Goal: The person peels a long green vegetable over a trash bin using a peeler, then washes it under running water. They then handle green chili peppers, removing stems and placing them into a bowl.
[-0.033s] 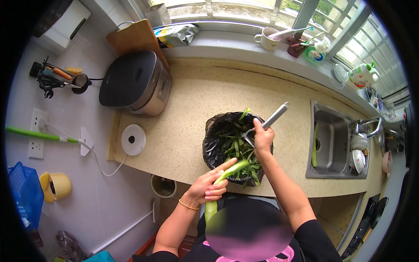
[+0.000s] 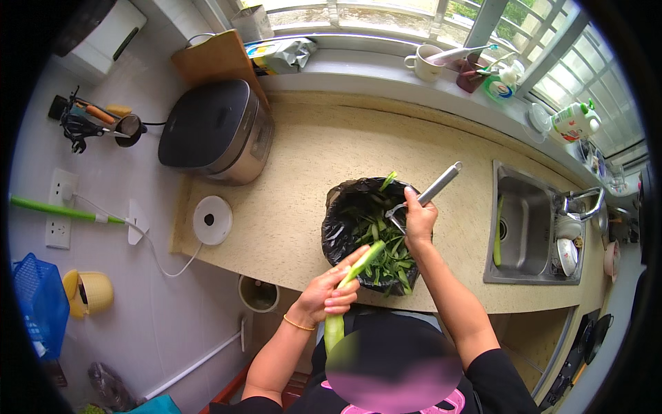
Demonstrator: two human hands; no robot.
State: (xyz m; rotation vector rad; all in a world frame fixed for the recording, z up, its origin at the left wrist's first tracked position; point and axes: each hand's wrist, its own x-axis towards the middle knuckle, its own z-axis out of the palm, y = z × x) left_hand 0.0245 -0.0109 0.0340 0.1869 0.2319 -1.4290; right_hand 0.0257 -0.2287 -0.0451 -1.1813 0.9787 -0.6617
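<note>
My left hand [image 2: 325,295] is closed round a long, pale-green celtuce stem [image 2: 363,265], its forefinger stretched along the stem. The stem's tip points up and right over a container lined with a black plastic bag [image 2: 334,224], while its lower end runs down in front of my body. Green peelings [image 2: 387,265] fill much of the bag. In my right hand [image 2: 420,222] is a metal peeler [image 2: 441,183], gripped by its handle. The peeler's head hangs over the bag, apart from the stem.
A steel sink [image 2: 488,269] at the right holds another green stem [image 2: 498,231] and several dishes. On the counter's left stand a dark rice cooker [image 2: 207,124] and a white round corded base [image 2: 212,221]. Cups and bottles line the windowsill [image 2: 358,63].
The stem's tip has shifted slightly away from me and looks sharper. My right hand, with the peeler, has moved a little to the right.
</note>
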